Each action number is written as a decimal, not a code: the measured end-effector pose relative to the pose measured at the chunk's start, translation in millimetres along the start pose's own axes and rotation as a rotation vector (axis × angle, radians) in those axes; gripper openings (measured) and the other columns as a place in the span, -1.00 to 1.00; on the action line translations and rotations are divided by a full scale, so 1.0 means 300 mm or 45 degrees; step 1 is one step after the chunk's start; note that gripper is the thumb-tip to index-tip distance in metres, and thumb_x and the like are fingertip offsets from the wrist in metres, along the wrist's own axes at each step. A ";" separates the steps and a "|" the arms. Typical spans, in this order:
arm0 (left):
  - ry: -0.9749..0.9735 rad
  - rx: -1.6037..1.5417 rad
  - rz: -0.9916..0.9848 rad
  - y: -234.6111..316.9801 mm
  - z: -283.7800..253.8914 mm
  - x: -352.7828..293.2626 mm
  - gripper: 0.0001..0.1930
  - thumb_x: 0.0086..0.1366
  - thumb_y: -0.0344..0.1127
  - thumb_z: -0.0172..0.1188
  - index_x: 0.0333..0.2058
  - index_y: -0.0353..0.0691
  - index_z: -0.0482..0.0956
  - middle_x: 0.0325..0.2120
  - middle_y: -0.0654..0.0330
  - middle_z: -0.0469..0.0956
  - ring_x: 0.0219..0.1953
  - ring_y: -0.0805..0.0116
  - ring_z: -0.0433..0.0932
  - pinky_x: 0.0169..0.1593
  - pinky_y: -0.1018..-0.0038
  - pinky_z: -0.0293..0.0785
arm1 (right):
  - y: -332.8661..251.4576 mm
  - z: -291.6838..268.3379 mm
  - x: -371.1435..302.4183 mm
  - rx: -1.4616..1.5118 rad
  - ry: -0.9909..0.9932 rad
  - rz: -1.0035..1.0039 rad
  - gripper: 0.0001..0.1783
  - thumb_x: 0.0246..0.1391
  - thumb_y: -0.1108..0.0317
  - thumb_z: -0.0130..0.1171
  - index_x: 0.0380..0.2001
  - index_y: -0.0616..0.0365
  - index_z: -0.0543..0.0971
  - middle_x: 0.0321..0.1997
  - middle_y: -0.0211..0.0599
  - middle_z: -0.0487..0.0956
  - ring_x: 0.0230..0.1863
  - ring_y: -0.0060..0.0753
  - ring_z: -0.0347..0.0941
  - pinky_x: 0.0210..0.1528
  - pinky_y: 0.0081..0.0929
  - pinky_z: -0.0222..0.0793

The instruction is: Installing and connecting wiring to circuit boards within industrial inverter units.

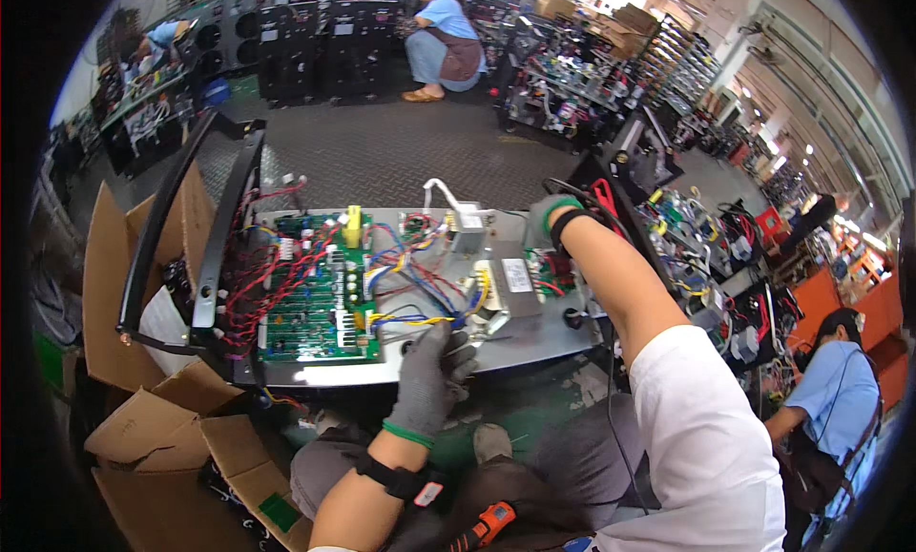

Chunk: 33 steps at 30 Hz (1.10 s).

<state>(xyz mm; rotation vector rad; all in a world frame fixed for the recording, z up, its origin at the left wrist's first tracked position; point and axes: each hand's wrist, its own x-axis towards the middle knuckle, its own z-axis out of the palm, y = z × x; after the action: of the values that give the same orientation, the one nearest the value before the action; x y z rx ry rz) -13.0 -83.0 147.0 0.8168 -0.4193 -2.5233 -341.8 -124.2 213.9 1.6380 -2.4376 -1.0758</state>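
Observation:
A flat grey metal panel (401,359) carries a green circuit board (305,309) on its left, with many red wires over it. Blue, yellow and white wires (410,275) run across the middle to a white-labelled metal box (517,285). My left hand (426,380), in a grey glove with a green cuff, is at the panel's near edge, its fingers curled; what they grip, if anything, is hidden. Beyond the box, my right hand (551,218), also gloved, reaches to the panel's far right beside red and black cables (606,199). Its fingers are mostly hidden.
A black frame (181,228) rises at the left. Open cardboard boxes (143,428) stand below it. An orange-and-black tool (494,521) lies by my lap. Wired units (725,294) crowd the right, where a person (835,390) sits. Another person (445,37) crouches far off.

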 end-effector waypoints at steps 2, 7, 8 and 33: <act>0.070 0.070 -0.007 0.002 -0.003 -0.002 -0.66 0.31 -0.07 0.09 -0.11 -0.20 0.40 -0.28 0.09 0.48 -0.28 0.27 0.50 -0.23 0.38 0.50 | 0.042 0.059 0.056 0.097 -0.107 0.016 -0.57 -0.03 0.11 0.08 -0.21 0.20 0.62 -0.13 -0.08 0.61 -0.06 -0.10 0.55 -0.09 -0.20 0.46; 0.064 -0.012 0.003 0.011 -0.002 0.028 -0.69 0.32 -0.10 0.08 -0.17 -0.24 0.42 -0.35 0.09 0.51 -0.38 0.31 0.52 -0.30 0.40 0.54 | 0.116 -0.085 0.112 1.680 0.352 0.263 -0.72 0.13 0.21 0.02 -0.35 0.19 0.59 -0.41 -0.22 0.59 -0.45 -0.31 0.49 -0.39 -0.34 0.39; 0.090 -0.009 0.024 0.012 -0.002 0.030 -0.69 0.32 -0.10 0.08 -0.17 -0.24 0.42 -0.35 0.09 0.51 -0.38 0.31 0.52 -0.30 0.40 0.54 | 0.142 -0.192 0.082 1.760 0.449 0.056 -0.68 0.13 0.17 0.01 -0.30 0.23 0.56 -0.40 -0.22 0.58 -0.38 -0.28 0.51 -0.28 -0.33 0.42; 0.253 0.067 0.170 0.058 -0.051 -0.072 -0.56 0.28 -0.18 0.10 0.04 -0.32 0.34 -0.22 0.16 0.48 -0.30 0.46 0.49 -0.29 0.55 0.49 | -0.498 -0.443 -0.279 1.060 0.016 -1.209 -0.73 0.08 0.22 0.17 -0.17 0.08 0.60 -0.25 -0.22 0.62 -0.22 -0.27 0.55 -0.13 -0.35 0.42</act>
<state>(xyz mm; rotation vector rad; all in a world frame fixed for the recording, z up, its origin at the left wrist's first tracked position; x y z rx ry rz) 17.5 -89.2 152.6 1.0139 -0.4590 -2.2917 -133.4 -157.9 263.5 3.1724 -2.1758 0.1050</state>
